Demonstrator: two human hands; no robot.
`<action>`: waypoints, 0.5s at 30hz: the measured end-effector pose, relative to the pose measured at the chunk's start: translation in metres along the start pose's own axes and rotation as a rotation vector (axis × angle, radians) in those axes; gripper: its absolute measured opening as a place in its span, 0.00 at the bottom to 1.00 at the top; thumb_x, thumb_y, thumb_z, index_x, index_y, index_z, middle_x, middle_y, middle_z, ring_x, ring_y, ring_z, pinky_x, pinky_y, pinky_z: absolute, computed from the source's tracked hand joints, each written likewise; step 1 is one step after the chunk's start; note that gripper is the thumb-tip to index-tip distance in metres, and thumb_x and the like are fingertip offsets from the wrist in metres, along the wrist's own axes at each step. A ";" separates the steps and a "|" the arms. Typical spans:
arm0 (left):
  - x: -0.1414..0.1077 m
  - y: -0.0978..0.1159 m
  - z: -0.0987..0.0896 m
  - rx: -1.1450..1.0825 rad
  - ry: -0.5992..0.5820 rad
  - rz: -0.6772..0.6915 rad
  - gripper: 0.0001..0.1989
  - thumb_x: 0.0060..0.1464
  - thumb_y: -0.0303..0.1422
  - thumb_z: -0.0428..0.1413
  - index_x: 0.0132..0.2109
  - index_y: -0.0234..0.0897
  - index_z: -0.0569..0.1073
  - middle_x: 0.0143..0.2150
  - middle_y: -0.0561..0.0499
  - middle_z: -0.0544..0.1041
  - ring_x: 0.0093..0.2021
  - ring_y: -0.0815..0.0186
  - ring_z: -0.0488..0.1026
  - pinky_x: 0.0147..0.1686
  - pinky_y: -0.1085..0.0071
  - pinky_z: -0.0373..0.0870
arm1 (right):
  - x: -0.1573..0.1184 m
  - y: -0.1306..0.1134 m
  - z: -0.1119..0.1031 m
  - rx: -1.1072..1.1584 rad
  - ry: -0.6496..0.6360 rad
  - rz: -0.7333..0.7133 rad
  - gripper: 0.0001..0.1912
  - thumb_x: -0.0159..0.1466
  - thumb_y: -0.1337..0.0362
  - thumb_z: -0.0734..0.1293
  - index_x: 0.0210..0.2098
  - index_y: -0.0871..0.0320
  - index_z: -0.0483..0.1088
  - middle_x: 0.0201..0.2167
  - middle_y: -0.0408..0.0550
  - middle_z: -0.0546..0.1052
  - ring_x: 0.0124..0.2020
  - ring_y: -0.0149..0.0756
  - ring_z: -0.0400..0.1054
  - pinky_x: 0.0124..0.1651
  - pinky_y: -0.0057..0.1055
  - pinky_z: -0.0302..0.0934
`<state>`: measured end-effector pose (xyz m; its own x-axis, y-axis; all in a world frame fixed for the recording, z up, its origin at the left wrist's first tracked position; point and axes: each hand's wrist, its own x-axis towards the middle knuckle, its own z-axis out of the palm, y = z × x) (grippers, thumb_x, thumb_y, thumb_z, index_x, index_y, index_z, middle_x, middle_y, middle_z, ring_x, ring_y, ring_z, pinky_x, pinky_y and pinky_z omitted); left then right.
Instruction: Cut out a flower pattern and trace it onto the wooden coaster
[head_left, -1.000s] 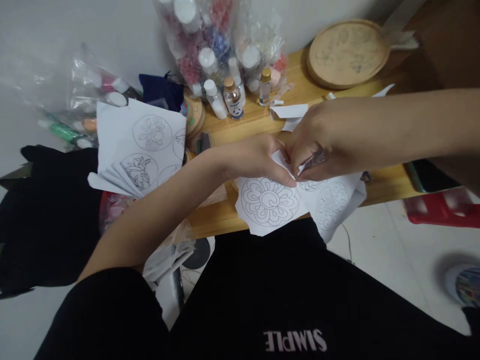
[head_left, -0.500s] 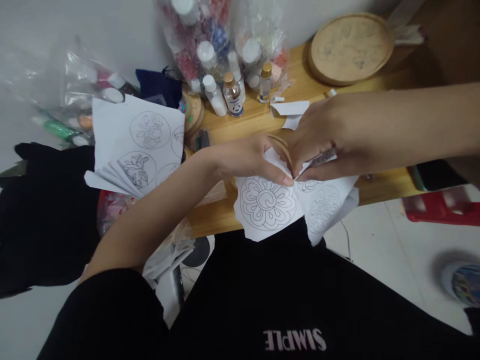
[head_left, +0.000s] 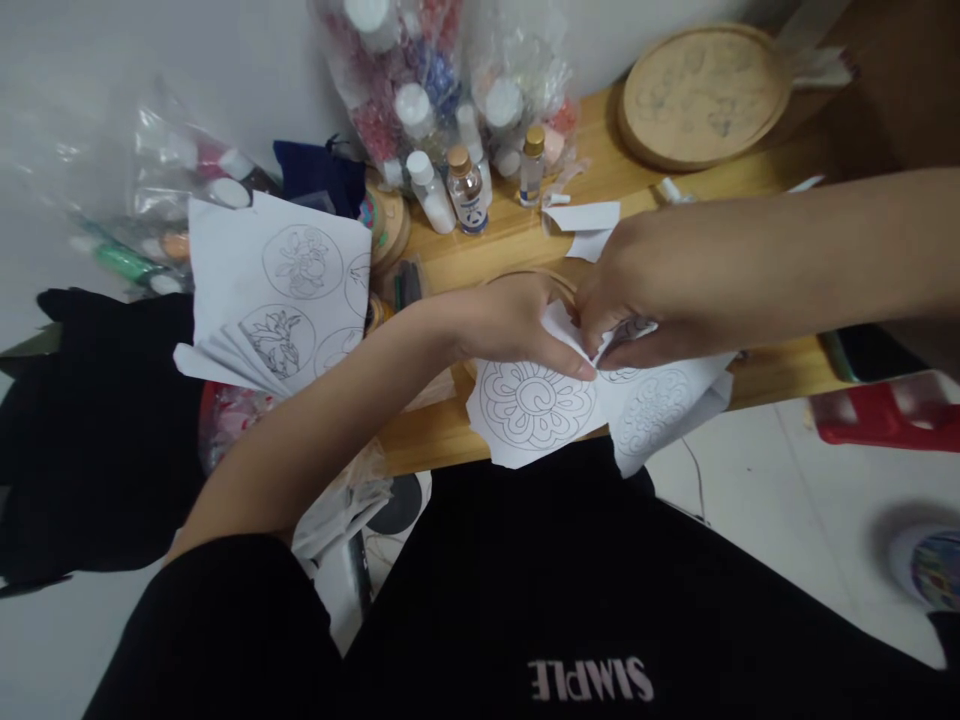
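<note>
A sheet of white paper (head_left: pixel 536 405) printed with round flower line drawings hangs partly over the table's front edge, pinched between both hands. My left hand (head_left: pixel 525 325) grips it from the left, thumb on top beside the large flower pattern. Close against it, my right hand (head_left: pixel 634 295) pinches the same paper, its part bunched up between thumb and fingers. Where the two hands meet, the paper has a ragged, torn-looking edge. Behind my left hand shows the rim of a round wooden piece (head_left: pixel 525 274), mostly hidden.
Small bottles (head_left: pixel 466 190) and bags of coloured material (head_left: pixel 420 80) stand along the wall. Another printed sheet (head_left: pixel 225 250) lies at left. A round wooden board (head_left: pixel 705 95) is at back right, paper scraps (head_left: pixel 589 218) nearer. A red stool (head_left: pixel 885 415) stands below the table at right.
Both hands have shifted slightly right and down along the paper. The right part of the sheet has swung outward to the right, and the split between the hands reaches a little lower.
</note>
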<state>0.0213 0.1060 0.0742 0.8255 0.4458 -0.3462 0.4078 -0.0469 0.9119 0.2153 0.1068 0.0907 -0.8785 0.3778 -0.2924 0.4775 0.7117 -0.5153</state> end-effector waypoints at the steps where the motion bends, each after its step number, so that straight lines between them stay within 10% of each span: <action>1: 0.000 0.000 0.000 -0.008 -0.009 -0.006 0.09 0.39 0.32 0.65 0.30 0.36 0.75 0.32 0.54 0.77 0.43 0.62 0.74 0.45 0.69 0.66 | 0.000 -0.001 0.000 0.001 -0.002 -0.028 0.11 0.63 0.54 0.66 0.32 0.53 0.76 0.24 0.39 0.74 0.21 0.24 0.62 0.26 0.30 0.54; 15: -0.008 0.009 -0.001 -0.220 -0.075 -0.008 0.06 0.39 0.27 0.65 0.28 0.35 0.76 0.32 0.51 0.77 0.39 0.65 0.73 0.45 0.64 0.69 | -0.005 -0.013 -0.006 0.082 0.040 -0.104 0.15 0.67 0.52 0.62 0.39 0.54 0.76 0.33 0.40 0.77 0.31 0.26 0.67 0.38 0.33 0.59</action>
<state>0.0180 0.1031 0.0851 0.8525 0.3770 -0.3621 0.3269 0.1561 0.9321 0.2130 0.0988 0.1034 -0.9225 0.3290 -0.2019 0.3815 0.6982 -0.6058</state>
